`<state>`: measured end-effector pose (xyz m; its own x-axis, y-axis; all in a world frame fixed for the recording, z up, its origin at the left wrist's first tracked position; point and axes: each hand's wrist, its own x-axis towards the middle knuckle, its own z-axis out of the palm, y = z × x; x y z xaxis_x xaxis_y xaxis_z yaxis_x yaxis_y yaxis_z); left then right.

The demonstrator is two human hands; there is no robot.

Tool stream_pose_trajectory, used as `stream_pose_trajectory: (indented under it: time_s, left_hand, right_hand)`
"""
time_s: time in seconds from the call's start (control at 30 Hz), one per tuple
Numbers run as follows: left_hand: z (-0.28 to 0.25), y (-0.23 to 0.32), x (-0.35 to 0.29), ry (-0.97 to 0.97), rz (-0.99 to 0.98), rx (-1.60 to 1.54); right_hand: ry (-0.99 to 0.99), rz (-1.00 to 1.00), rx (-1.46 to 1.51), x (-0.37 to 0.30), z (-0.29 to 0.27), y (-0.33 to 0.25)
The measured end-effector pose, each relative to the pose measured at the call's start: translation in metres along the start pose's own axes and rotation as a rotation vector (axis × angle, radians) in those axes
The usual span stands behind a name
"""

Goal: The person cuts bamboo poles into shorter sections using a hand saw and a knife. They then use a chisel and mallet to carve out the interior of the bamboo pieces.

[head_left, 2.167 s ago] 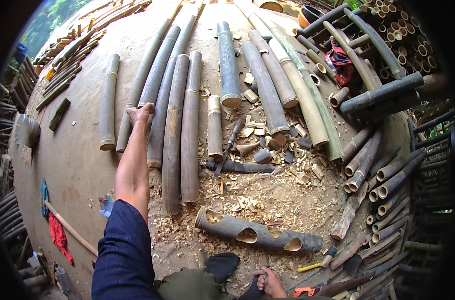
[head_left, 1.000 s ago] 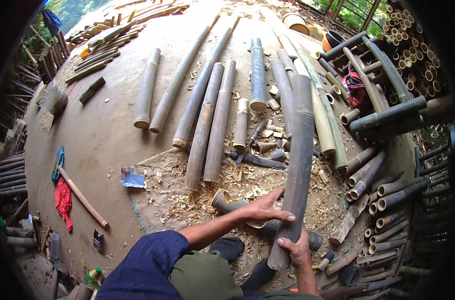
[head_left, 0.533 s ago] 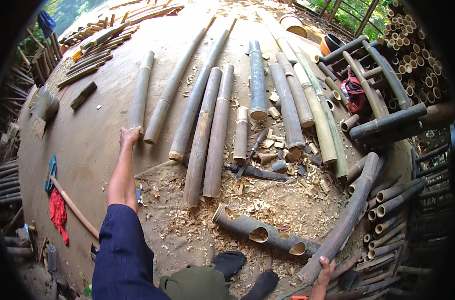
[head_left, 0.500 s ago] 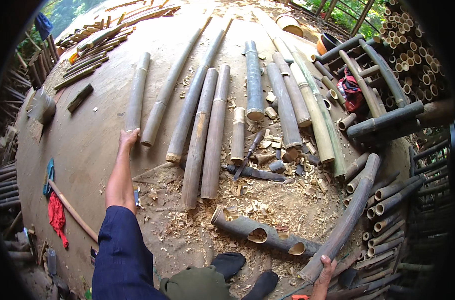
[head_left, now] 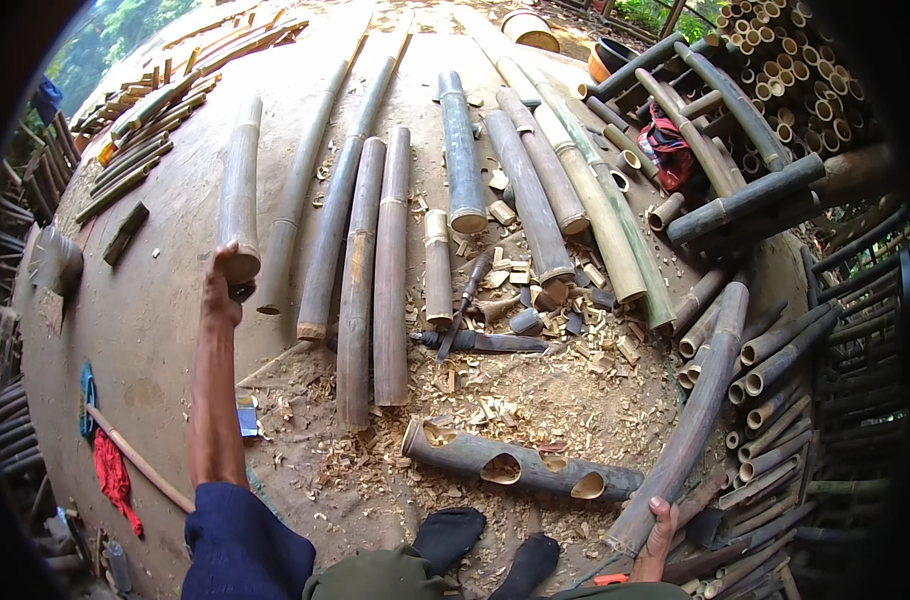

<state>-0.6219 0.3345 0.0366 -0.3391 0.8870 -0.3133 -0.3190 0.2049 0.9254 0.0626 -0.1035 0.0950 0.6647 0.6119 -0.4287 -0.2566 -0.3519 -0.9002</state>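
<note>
A straight grey-brown bamboo tube point(head_left: 241, 190), its near end gripped by the half-curled left hand point(head_left: 222, 285); the right hand point(head_left: 659, 532) clasps a curved pole point(head_left: 687, 420).

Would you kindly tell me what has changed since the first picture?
The dark bamboo length has moved from among the poles to the right side; the left hand let it go, and the right hand has taken hold near its closer end. The left hand now holds the leftmost bamboo, whose near end looks raised. The notched bamboo, long knife and red cloth stayed put.
</note>
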Motion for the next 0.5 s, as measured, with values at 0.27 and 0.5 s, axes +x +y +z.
stream_pose_trajectory:
  time_s: [0.27, 0.5]
  left_hand:
    - [0.215, -0.074, -0.165, -0.673, -0.189, -0.46]
    - [0.343, -0.15, -0.178, -0.737, -0.378, -0.415]
  right_hand:
    - [-0.092, 0.014, 0.021, -0.009, 0.019, 0.0]
    - [-0.045, -0.127, -0.077, -0.035, 0.011, -0.009]
